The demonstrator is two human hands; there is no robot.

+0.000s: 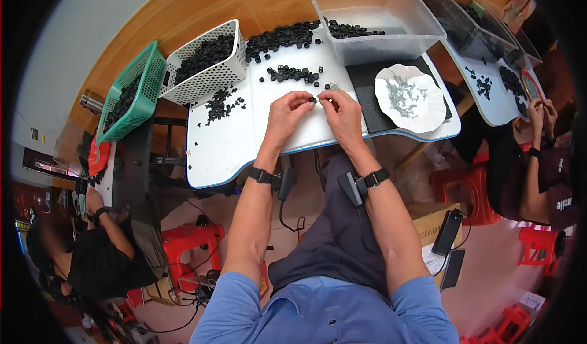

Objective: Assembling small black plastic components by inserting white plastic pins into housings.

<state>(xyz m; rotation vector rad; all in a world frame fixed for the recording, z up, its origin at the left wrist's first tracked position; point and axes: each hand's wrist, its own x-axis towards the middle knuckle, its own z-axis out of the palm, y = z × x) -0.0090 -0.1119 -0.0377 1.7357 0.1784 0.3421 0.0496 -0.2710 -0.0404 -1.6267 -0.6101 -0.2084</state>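
My left hand (285, 118) is closed in a pinch on a small black plastic part (312, 100) just above the white table (229, 148). Close beside it, the fingertips of my right hand (344, 118) are pressed together; whatever lies between them is too small to make out. Several loose black parts (293, 73) lie beyond my hands. To the right, a white scalloped plate (438, 114) holds many small translucent pieces (405, 96) and rests on a black mat (365, 96).
At the back are a heap of black parts (281, 37) and a clear bin (385, 51). Leftward stand a white basket (211, 75) and a green basket (145, 98), with smaller black bits (221, 107) nearby. Co-workers sit on both sides; red stools (189, 246) stand on the floor.
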